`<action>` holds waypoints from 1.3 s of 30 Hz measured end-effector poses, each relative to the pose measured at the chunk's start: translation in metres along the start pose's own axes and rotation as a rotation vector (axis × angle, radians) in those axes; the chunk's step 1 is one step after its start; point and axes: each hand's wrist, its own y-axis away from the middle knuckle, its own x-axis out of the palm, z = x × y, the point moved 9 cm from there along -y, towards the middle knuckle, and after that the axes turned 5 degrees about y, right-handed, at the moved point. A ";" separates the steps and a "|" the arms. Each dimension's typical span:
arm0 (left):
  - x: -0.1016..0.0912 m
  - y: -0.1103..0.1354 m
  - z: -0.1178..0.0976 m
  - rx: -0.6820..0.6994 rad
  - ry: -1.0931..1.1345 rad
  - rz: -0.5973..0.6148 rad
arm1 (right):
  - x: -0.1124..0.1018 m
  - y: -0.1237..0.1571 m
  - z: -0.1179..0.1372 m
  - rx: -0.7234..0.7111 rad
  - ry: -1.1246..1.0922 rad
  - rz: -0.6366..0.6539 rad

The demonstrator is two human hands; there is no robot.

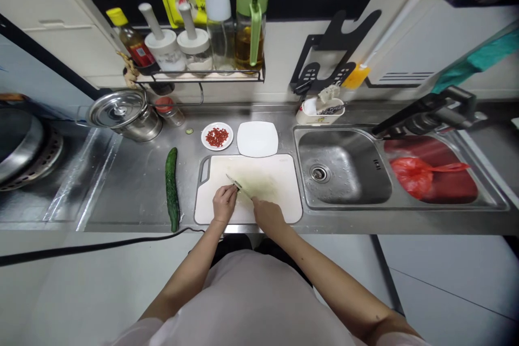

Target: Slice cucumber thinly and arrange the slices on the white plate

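My right hand [269, 218] is wrapped round the handle of a knife [242, 188], whose blade slants up and left over the white cutting board [287, 170]. My left hand [225, 204] rests on the board with its fingers bunched against the blade. A small dark bit shows at those fingertips, too little of it to name. Moist greenish smears mark the middle of the board. Left of the board lies a whole cucumber [172, 189]. Behind it stand a white plate [257, 139] and a small dish [204, 138] of chopped red pieces [217, 137].
A double sink [344, 167] lies to the right, a red plastic bag [413, 177] in its far basin. A lidded steel pot [138, 121] stands at the back left, near a stove [51, 154]. Above the counter, a rack [198, 77] carries bottles and jars.
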 end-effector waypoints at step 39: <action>-0.002 -0.003 -0.003 -0.012 -0.025 0.018 | -0.011 -0.013 0.012 -0.006 -0.038 0.058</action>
